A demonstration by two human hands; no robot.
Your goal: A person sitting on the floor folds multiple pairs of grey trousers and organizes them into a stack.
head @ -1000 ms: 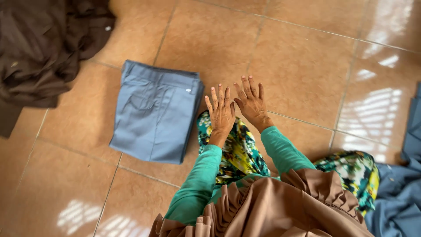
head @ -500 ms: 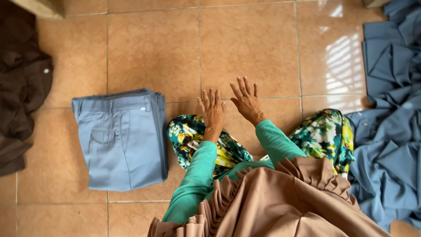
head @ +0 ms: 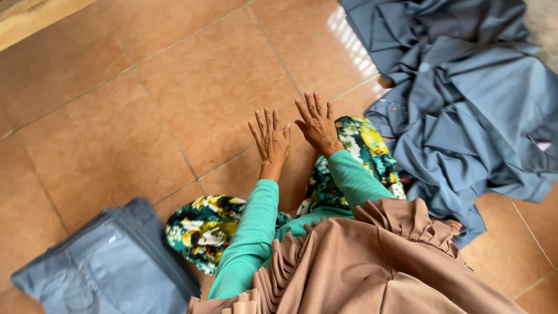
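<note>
tiled floor [head: 174, 104]; heap of loose blue-grey garments [head: 465, 104] far right; folded blue-grey trousers [head: 110, 267] near left. left hand [head: 271, 139] and right hand [head: 317, 123] hover spread wide, empty, between them. a sound grip would take the heap's nearest edge.

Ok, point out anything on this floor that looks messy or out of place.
The blue garments at upper right lie crumpled in a loose heap, unlike the neatly folded blue trousers at lower left. Both hands, left hand and right hand, are empty.
</note>
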